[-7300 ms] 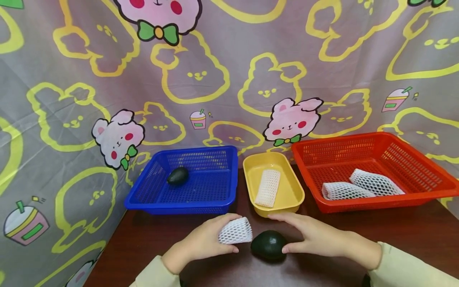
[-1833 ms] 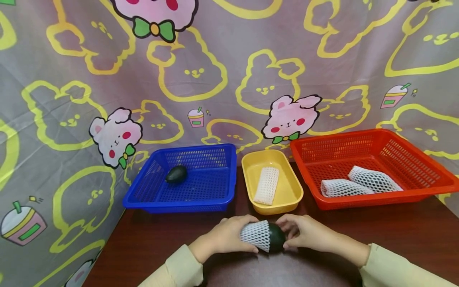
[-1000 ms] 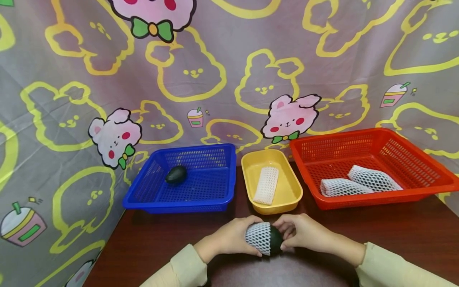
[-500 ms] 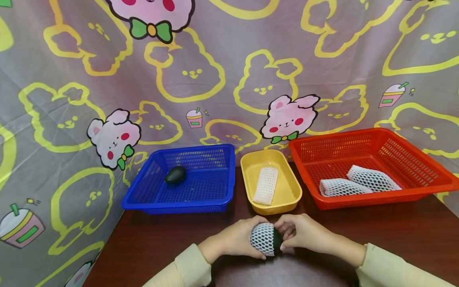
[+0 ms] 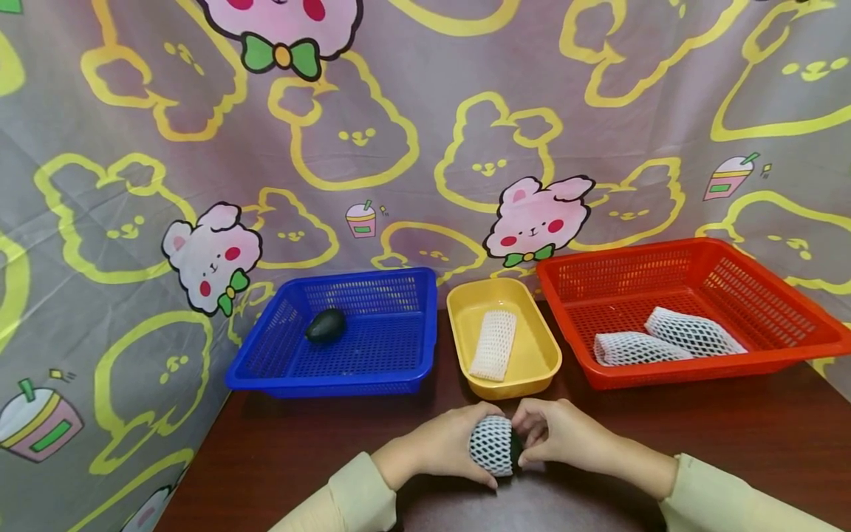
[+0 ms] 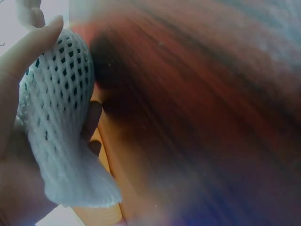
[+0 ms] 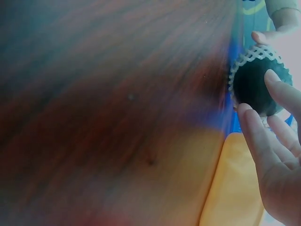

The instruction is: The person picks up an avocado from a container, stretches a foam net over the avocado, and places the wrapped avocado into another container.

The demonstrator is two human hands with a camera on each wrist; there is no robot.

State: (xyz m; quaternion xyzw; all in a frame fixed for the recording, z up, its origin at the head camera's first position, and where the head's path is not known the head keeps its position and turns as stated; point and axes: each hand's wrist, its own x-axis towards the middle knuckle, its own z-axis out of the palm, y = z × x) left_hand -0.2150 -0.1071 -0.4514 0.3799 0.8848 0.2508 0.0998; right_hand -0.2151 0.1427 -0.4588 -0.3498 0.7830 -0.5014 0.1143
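Low over the table, my left hand [image 5: 445, 445] grips a white foam net sleeve [image 5: 492, 446] with a dark green avocado inside it. The sleeve covers most of the fruit. In the left wrist view, the loose tail of the sleeve [image 6: 77, 172] hangs out past the palm, narrow and unfilled. Facing it, my right hand [image 5: 572, 437] pinches the bare end of the avocado between thumb and fingers. That bare, rounded end of the avocado [image 7: 256, 87] shows in the right wrist view, ringed by the net's edge, with the thumb pressed on it.
At the back left, a blue basket [image 5: 326, 386] holds another bare avocado [image 5: 326, 326]. A yellow tray [image 5: 540, 373] in the middle has a flat foam sleeve [image 5: 494, 345]. The red basket [image 5: 718, 369] at right contains two sleeved pieces [image 5: 694, 335]. A patterned cloth hangs behind.
Earlier the avocado lay bare on the table beside the sleeve. The sleeve has since slid rightward over it, my left hand moving right, until only the right end shows.
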